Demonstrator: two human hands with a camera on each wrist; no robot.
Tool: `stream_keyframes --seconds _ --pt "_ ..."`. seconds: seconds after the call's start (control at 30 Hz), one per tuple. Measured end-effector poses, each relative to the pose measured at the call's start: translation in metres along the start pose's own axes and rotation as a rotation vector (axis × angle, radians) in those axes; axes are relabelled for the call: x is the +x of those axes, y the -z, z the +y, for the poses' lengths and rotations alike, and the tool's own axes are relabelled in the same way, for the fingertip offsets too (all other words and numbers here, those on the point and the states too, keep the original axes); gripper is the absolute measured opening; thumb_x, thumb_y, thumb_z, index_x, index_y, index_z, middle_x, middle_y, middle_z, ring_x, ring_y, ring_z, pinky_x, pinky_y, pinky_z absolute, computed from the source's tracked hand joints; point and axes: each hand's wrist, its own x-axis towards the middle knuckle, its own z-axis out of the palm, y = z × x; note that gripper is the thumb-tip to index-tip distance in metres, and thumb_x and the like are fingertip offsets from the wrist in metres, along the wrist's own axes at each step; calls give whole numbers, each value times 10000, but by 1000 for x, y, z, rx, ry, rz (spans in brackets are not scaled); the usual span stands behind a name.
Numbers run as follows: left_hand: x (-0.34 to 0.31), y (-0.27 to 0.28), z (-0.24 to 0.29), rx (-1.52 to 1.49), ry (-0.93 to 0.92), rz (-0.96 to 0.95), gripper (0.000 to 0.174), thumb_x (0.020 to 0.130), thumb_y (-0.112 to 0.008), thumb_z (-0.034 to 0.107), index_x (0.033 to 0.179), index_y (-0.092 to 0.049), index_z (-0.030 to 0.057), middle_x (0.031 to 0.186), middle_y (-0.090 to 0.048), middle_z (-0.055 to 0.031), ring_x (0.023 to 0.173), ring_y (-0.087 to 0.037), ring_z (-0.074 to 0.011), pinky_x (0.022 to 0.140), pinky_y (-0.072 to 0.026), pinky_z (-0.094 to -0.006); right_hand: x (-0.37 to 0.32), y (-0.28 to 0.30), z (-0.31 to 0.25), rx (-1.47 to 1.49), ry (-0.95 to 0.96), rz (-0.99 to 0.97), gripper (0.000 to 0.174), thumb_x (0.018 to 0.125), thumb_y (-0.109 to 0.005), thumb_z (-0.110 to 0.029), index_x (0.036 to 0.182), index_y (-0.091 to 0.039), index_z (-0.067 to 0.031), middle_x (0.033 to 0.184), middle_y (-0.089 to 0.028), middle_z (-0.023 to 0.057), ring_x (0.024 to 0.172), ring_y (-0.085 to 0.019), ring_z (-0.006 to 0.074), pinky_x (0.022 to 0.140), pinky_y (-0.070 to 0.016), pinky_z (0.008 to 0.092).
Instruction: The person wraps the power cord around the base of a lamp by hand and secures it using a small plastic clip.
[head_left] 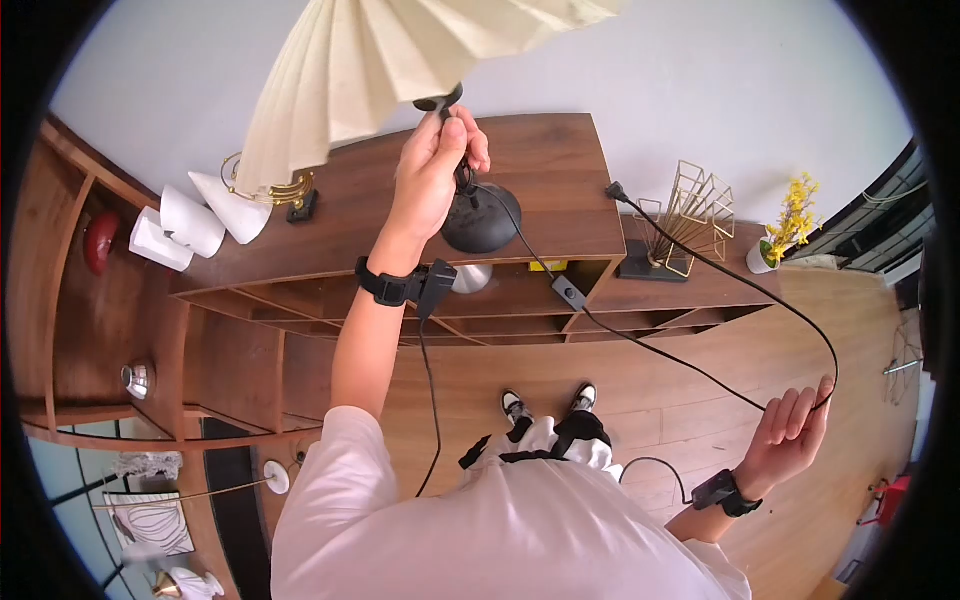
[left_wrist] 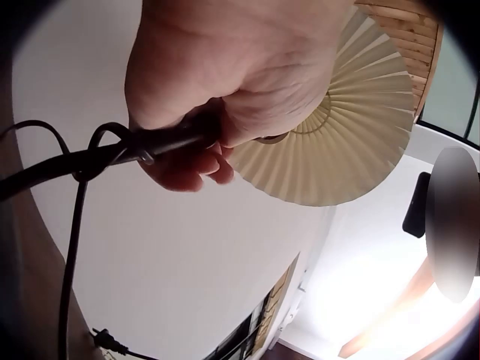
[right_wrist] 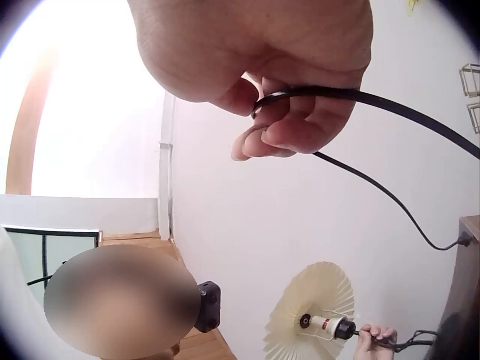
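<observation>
Lamp (head_left: 350, 80) was above the wooden surface (head_left: 560, 160) (base contact could not be confirmed), left fingers (head_left: 479, 150) gripping its stem (left_wrist: 169, 140). Cord (left_wrist: 75, 225) was partly looped round it; right fingers (head_left: 790, 412) held a slack length, unwound, before the surface. The plug (head_left: 616, 191) was unconnected.

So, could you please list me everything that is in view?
wall: 1, white, behind
floor: 1, brown, below
cabinet: 1, brown, by wall
lamp: 1, cream and black, over cabinet
cord: 1, black, hanging from lamp
switch: 1, dark, on cord
plug: 1, black, near cabinet's edge
white ornaments: 3, white, cabinet's left
gold ornament: 1, gold and black, beside them
wire ornament: 1, gold and black, right
flowers: 1 bunch, yellow, far right
red ornament: 1, red, left shelf
far edges: too unclear to count
shoes: 2, black-and-white, on floor
left hand: 1, bare, on lamp
right hand: 1, bare, holding cord
</observation>
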Motion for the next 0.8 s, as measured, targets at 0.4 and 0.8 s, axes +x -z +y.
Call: stream_keyframes --seconds 0.4,0.8 --pt "14 -17 -17 164 -142 248 246 1115 -469 292 1041 -525 64 826 -539 -19 760 -497 -124 758 -484 -314 -28 23 -32 112 0 -51 210 1125 -352 -190 1244 -451 -47 570 -409 -20 410 -345 79 384 -317 212" --pt "19 -28 -27 316 -132 382 268 1119 -449 311 1040 -514 63 790 -548 -18 722 -514 -123 689 -489 -297 -73 126 22 -130 -571 284 279 1098 -474 -414 1033 -559 -157 565 -300 -62 444 -207 52 420 -171 245"
